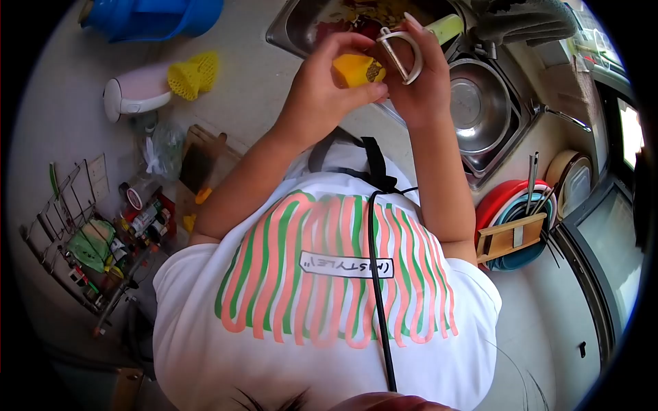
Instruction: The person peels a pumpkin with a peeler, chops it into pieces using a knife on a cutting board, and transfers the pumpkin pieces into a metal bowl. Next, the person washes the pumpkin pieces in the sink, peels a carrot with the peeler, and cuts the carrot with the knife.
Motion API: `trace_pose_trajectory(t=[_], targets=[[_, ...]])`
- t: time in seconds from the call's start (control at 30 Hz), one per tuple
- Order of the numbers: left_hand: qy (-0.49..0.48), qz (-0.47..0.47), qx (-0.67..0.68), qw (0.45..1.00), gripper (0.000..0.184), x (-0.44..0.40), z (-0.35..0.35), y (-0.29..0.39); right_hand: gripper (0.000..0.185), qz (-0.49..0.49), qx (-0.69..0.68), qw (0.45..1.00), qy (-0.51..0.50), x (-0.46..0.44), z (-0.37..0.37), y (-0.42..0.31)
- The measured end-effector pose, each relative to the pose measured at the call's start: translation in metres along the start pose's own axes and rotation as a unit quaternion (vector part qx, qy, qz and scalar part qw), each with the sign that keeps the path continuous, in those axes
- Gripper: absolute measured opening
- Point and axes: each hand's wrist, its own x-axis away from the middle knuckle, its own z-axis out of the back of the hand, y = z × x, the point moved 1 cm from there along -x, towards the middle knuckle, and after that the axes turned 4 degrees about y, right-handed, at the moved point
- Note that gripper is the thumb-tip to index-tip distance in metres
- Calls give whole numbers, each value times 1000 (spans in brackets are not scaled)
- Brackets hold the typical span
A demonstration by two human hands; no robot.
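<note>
My left hand point(319, 92) is closed around a peeled yellow piece of produce point(353, 70) with a rough dark brown patch at its right end; its exact kind is unclear. In my right hand point(426, 85) is a peeler point(409, 65) with a pale curved head, its blade facing the yellow piece. A light green part point(445, 29), apparently the handle, sticks out beyond my right fingers. Both hands are close together over the near edge of the sink point(291, 31), where yellow and reddish scraps point(384, 12) lie.
A metal basin point(473, 103) sits in the right sink bowl, beside a faucet point(562, 116). Stacked colored basins and a wooden slicer point(510, 238) stand at right. On the left are a blue container point(161, 17), yellow netting point(193, 75) and a wire rack point(75, 226) of bottles.
</note>
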Motion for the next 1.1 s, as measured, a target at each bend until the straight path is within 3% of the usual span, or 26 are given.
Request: trace_pose_trajectory(t=[0.07,0.17,0.2,0.27,0.37,0.47,0.6,0.7,0.77,0.83,0.97,1.1], targets=[[-29,28,-111,993,44,0,3,8,25,15,55,998,1,2,0,0],[-56,113,-7,992,40,0,-9,2,24,49,190,980,-25,8,3,-25],[-58,158,39,985,40,1,-11,8,23,107,255,959,-65,11,0,-27],[-61,246,129,959,39,3,-14,26,18,66,203,974,-71,7,-2,-31],[-104,209,155,960,44,1,-11,16,18,46,208,975,-65,6,-5,-33],[-70,109,179,975,50,10,-20,9,17,50,222,972,-59,5,-3,-32],[-90,128,158,975,53,12,-19,17,16,4,151,984,-92,16,-9,-35],[-77,182,160,967,50,11,-24,31,17,-4,213,965,-152,17,-9,-33],[-54,226,206,951,48,13,-28,42,18,13,219,968,-119,19,-12,-31],[-88,219,170,957,45,14,-23,33,18,26,190,977,-91,19,-12,-32],[-132,197,168,957,42,16,-21,26,17,18,234,963,-134,19,-7,-36],[-100,240,168,951,33,17,-24,33,18,33,308,934,-176,21,-11,-37]])
